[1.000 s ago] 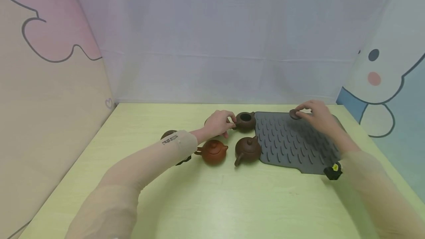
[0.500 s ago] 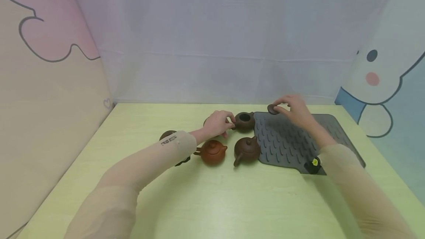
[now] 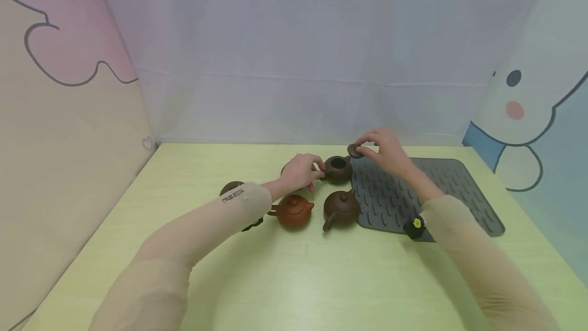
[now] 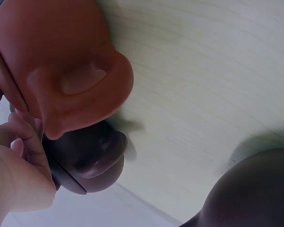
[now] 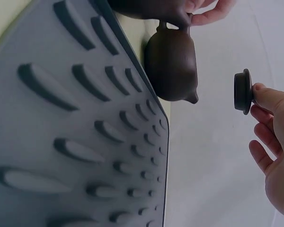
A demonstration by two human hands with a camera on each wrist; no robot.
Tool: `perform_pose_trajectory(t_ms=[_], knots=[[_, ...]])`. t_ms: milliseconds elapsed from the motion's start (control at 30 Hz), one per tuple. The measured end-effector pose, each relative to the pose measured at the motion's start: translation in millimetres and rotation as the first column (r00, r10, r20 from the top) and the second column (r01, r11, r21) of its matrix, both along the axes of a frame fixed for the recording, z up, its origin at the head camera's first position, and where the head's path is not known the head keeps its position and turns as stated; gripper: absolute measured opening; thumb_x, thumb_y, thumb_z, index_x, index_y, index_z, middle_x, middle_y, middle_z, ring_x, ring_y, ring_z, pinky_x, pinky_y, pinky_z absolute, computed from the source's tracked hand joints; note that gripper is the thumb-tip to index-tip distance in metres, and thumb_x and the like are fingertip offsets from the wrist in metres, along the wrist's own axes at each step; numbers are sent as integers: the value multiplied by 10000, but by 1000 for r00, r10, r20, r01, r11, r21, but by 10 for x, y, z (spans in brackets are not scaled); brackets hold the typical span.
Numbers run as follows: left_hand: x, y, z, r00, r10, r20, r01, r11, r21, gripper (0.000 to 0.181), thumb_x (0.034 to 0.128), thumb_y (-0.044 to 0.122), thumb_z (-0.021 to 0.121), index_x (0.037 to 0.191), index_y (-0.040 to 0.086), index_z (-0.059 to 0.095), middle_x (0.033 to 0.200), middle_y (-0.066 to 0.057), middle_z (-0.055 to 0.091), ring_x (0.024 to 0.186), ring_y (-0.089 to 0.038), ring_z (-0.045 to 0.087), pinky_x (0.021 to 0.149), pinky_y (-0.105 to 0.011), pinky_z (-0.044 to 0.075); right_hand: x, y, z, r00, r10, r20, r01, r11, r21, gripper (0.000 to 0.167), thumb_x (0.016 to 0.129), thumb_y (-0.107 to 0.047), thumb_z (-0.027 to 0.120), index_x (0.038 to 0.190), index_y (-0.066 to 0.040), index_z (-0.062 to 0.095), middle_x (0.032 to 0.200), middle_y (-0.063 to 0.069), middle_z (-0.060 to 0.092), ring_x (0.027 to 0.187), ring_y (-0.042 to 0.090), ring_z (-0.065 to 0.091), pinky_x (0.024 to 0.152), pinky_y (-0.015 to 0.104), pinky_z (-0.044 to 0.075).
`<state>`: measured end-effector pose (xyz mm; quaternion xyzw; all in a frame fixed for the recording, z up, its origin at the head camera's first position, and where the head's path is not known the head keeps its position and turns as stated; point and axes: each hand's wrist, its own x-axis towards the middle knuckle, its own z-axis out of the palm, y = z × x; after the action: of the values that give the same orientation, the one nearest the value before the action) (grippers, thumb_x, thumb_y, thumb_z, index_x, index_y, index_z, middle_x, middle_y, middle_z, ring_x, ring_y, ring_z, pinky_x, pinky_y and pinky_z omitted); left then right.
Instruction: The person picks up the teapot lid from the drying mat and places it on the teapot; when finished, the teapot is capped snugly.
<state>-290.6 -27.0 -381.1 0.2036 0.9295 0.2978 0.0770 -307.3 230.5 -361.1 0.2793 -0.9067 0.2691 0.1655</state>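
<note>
In the head view my right hand (image 3: 385, 152) pinches a small dark brown teapot lid (image 3: 354, 150) by its knob. It is up in the air at the back right of a lidless dark teapot (image 3: 338, 171), whose round mouth shows. The right wrist view has the lid (image 5: 244, 92) on edge, apart from the teapot body (image 5: 173, 64). My left hand (image 3: 300, 170) pinches at the lidless teapot's handle; its fingertips are partly hidden. Nearer stand a reddish-brown teapot (image 3: 294, 212) and a dark teapot (image 3: 342, 208), both lidded. Behind the left hand another dark teapot (image 4: 97, 163) is mostly hidden.
A grey ridged mat (image 3: 441, 183) lies right of the teapots, its left edge close beside them. One more brown teapot (image 3: 231, 186) is partly covered by the left sleeve. A pale cloth wall (image 3: 275, 106) rises behind the table (image 3: 294, 280).
My right hand has carried the lid leftward from above the mat to close by the lidless teapot. The left hand and the teapots have stayed in place.
</note>
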Motion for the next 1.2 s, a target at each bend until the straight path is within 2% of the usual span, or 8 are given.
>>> perform_pose_trajectory(t_ms=[333, 500, 733, 1200], knots=[[12, 3, 18, 1000, -2, -15, 1, 1000, -3, 143, 961, 182, 645, 1089, 132, 682, 963, -68, 774, 519, -130, 695, 647, -239, 522, 0, -186, -85, 999, 45, 23, -45, 999, 8, 145, 925, -127, 687, 1056, -78, 725, 1106, 141, 681, 1079, 321, 525, 846, 484, 465], [3, 2, 5, 1000, -1, -18, 1, 1000, -7, 139, 964, 185, 641, 1089, 140, 683, 951, -62, 774, 524, -132, 698, 639, -237, 520, 1, -243, -132, 997, 73, 29, -73, 997, 2, 151, 915, -149, 701, 1051, -90, 727, 1093, 128, 685, 1058, 309, 532, 852, 486, 474], [8, -2, 5, 1000, 0, -22, -1, 1000, -13, 131, 964, 195, 643, 1083, 151, 679, 936, -39, 776, 517, -119, 692, 636, -227, 512, -19, -293, -214, 996, 88, 23, -88, 996, 12, 149, 910, -149, 706, 1043, -86, 725, 1069, 119, 698, 1038, 325, 561, 877, 465, 427], [23, -6, 18, 1000, 0, -18, 0, 1000, -30, 120, 973, 200, 632, 1080, 161, 671, 936, -34, 775, 489, -79, 662, 586, -223, 497, -59, -382, -250, 995, 58, 77, -62, 997, 47, 158, 931, -175, 686, 1058, -89, 724, 1088, 115, 694, 1062, 317, 567, 929, 477, 435]])
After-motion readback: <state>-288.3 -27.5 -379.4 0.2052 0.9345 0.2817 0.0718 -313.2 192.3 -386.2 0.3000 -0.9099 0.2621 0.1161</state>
